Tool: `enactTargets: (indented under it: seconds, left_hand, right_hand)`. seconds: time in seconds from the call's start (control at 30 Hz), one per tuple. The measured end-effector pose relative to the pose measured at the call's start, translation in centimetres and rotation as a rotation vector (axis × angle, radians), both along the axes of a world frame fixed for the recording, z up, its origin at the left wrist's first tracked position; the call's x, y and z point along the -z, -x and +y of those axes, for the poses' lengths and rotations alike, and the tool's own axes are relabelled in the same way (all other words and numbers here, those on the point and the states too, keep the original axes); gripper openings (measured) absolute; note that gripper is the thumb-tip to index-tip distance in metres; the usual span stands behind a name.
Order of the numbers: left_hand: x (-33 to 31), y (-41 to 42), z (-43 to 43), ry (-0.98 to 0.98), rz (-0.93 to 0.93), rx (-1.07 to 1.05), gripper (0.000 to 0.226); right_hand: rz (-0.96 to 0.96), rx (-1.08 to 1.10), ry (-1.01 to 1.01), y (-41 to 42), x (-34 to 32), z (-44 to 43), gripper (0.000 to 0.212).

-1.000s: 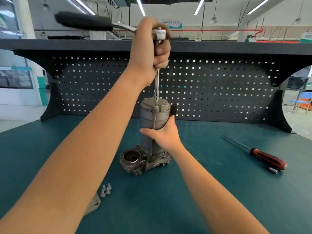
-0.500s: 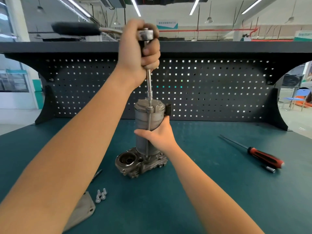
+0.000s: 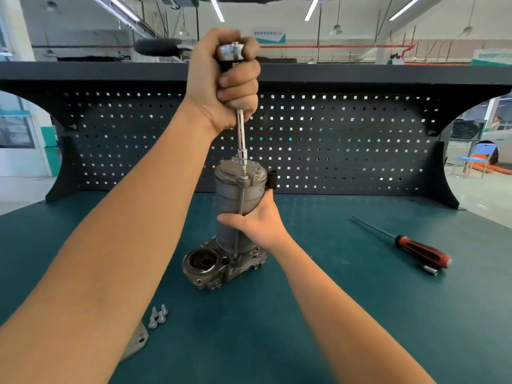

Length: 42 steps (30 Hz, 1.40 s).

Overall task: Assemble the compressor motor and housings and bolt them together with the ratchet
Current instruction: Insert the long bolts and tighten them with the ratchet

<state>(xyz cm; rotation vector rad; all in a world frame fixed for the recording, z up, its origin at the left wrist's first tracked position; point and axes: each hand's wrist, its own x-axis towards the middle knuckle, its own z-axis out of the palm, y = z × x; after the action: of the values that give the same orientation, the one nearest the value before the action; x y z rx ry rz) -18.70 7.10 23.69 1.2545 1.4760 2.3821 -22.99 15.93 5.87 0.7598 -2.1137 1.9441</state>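
The grey compressor motor (image 3: 238,200) stands upright on its cast housing base (image 3: 221,266) in the middle of the green bench. My right hand (image 3: 259,223) grips the motor's cylinder at mid height. My left hand (image 3: 224,79) is raised above it, fingers curled round the ratchet (image 3: 231,52) head and the top of its long extension bar (image 3: 241,134). The socket at the bar's lower end sits on a long bolt at the motor's top rim. The ratchet's black handle (image 3: 158,47) points left, blurred.
Several loose bolts (image 3: 158,317) and a grey metal cover plate (image 3: 137,342) lie at the front left, partly under my left arm. A red-handled screwdriver (image 3: 415,248) and a small socket bit (image 3: 430,270) lie to the right. A black pegboard (image 3: 346,139) backs the bench.
The ratchet handle has swung round, now shorter and blurred behind my left hand. Both hands keep their holds. The view has shifted slightly, the motor staying upright.
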Motion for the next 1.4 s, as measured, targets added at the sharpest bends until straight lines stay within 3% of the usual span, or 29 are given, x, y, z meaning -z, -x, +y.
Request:
enactTargets:
  seconds: [0.1, 0.3, 0.4, 0.63, 0.8, 0.97, 1.07, 1.27, 1.33, 1.4]
  left_hand:
    - [-0.1, 0.7, 0.2, -0.053, -0.118, 0.083, 0.042]
    - [-0.2, 0.6, 0.5, -0.051, -0.119, -0.132, 0.052]
    - [-0.2, 0.4, 0.4, -0.03, -0.082, -0.248, 0.046]
    - [0.3, -0.5, 0.3, -0.144, 0.011, -0.564, 0.038]
    - [1.0, -1.6, 3.2, -0.184, 0.21, -0.781, 0.031]
    - [0.4, -1.2, 2.2, 0.037, 0.174, -0.612, 0.038]
    - [0.1, -0.1, 1.0, -0.018, 0.08, -0.485, 0.04]
    - [0.0, 1.1, -0.3, -0.063, -0.094, 0.06, 0.04]
    - [0.0, 0.9, 0.0, -0.085, -0.134, 0.058, 0.041]
    - [0.1, 0.4, 0.3, -0.095, -0.125, -0.102, 0.043]
  right_hand:
    - [-0.017, -0.019, 0.025, 0.1, 0.0, 0.2, 0.073]
    - [-0.111, -0.167, 0.016, -0.2, -0.1, 1.3, 0.09]
    - [-0.15, -0.194, -0.015, -0.3, -0.5, 1.6, 0.083]
    - [-0.009, 0.221, 0.023, -1.4, 0.1, -2.0, 0.069]
    - [0.039, 0.294, -0.037, -1.5, -0.3, -2.3, 0.066]
    - [0.048, 0.271, -0.063, -1.3, -0.3, -1.4, 0.064]
    - [0.018, 0.201, -0.073, -1.0, -0.6, -0.9, 0.067]
    - [0.001, 0.049, -0.096, -1.0, -0.6, 0.0, 0.073]
    - [0.004, 0.062, -0.085, -1.1, -0.6, 0.0, 0.072]
    - [-0.004, 0.091, -0.079, -1.0, -0.7, 0.0, 0.072]
